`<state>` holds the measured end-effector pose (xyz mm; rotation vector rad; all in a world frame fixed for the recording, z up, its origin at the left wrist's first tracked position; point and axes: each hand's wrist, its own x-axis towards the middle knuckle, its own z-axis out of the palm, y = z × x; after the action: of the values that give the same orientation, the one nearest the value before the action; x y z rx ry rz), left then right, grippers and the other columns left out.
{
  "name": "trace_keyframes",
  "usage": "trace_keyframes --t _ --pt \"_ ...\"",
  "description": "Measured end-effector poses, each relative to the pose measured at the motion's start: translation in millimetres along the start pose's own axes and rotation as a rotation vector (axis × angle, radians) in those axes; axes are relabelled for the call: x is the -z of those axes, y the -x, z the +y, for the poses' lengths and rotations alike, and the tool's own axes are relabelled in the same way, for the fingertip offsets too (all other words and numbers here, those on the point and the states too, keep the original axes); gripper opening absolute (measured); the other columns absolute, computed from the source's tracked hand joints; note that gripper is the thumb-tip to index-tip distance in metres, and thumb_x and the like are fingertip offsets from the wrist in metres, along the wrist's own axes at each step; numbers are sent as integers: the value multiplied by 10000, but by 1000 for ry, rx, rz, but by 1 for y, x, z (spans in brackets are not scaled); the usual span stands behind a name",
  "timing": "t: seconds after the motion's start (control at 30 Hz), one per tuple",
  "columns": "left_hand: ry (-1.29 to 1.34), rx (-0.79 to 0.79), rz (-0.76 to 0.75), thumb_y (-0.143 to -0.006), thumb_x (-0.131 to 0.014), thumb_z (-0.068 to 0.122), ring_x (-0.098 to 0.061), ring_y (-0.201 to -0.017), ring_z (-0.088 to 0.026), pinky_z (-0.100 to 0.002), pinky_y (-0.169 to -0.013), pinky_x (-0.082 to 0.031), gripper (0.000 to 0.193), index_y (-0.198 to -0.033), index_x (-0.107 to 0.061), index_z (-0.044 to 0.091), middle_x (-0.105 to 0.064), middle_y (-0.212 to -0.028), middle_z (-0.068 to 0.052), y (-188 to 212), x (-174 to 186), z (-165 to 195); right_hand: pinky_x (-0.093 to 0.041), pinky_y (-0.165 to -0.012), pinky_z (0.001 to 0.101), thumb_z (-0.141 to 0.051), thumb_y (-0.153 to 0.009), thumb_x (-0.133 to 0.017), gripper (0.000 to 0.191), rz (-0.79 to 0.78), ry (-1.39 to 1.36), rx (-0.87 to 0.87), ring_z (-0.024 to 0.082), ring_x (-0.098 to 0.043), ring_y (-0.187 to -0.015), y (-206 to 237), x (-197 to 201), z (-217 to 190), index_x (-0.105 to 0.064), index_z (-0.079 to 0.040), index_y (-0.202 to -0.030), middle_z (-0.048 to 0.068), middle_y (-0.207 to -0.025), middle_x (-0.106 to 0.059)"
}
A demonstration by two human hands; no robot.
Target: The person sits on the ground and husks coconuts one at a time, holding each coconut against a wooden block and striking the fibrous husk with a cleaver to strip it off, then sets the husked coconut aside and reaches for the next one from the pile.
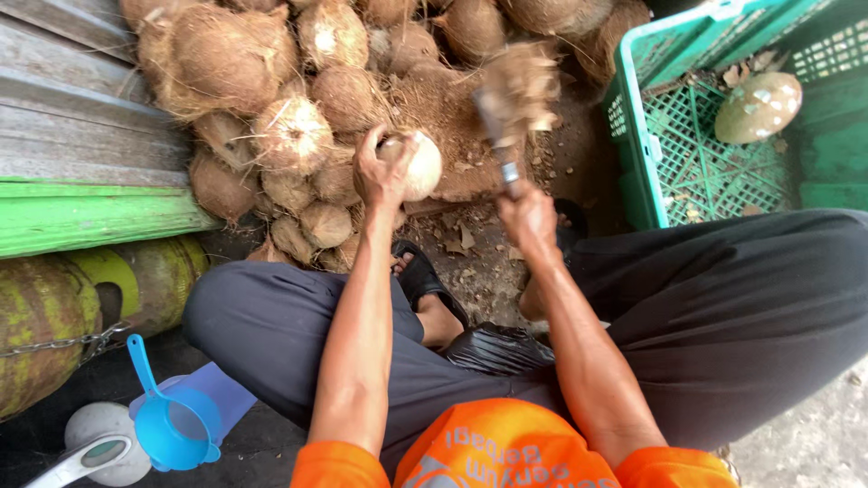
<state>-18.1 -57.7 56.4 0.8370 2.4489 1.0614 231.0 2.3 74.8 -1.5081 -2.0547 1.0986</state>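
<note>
Hands work apart: left hand (pixel 384 172) cups a pale, half-peeled round coconut (pixel 414 165) steady above the ground before the brown husked coconut pile (pixel 271 99), while right hand (pixel 527 217) grips a blurred metal blade (pixel 495 126) raised clear for swinging.

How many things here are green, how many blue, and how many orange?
Green: 2, the crate and the plank
Blue: 1, the strainer
Orange: 1, the shirt
Total: 4

The left hand grips a pale coconut; the right hand grips a blade.
</note>
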Motion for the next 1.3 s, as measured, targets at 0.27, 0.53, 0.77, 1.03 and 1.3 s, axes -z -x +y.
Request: trace_keyframes --t 0.27,0.53,0.77,1.03,1.3 --pt "194 35 82 -640 -855 470 -641 -1087 -342 -567 -827 -573 741 -1203 -531 113 -571 -1282 -191 31 -8 30 -491 -539 423 -332 -944 -686 314 -193 -124 -351 179 -545 -575 -6 27 -39 -597 -81 -778 69 -699 -627" --pt "35 -45 69 -889 -714 548 -662 -1126 -305 -558 -926 -546 550 -1237 -639 129 -653 -1243 -120 -6 -7 2 -475 -541 408 -423 -967 -694 464 -248 -230 -249 185 -529 -563 8 17 -54 -558 -39 -744 63 -662 -597" --pt "-61 310 182 -816 -711 600 -668 -1018 -284 -498 -839 -510 532 -1009 -696 105 -683 -1128 -107 -8 -23 31 -456 -573 390 -411 -945 -723 458 -275 -182 -231 184 -538 -572 23 -8 -65 -607 -18 -740 97 -609 -589" --pt "48 317 214 -825 -708 633 -634 -873 -262 -454 -740 -455 538 -976 -709 116 -686 -947 -69 -9 -30 16 -462 -559 415 -373 -957 -690 380 -174 -407 -173 159 -515 -617 26 -16 -58 -660 -15 -834 100 -663 -586" --pt "-128 246 95 -849 -651 654 -556 -612 -150 -333 -493 -421 533 -1065 -677 167 -645 -818 5 -16 -30 4 -476 -592 417 -411 -919 -693 406 -361 -148 -308 198 -570 -569 12 -24 -51 -640 -37 -771 95 -609 -612"
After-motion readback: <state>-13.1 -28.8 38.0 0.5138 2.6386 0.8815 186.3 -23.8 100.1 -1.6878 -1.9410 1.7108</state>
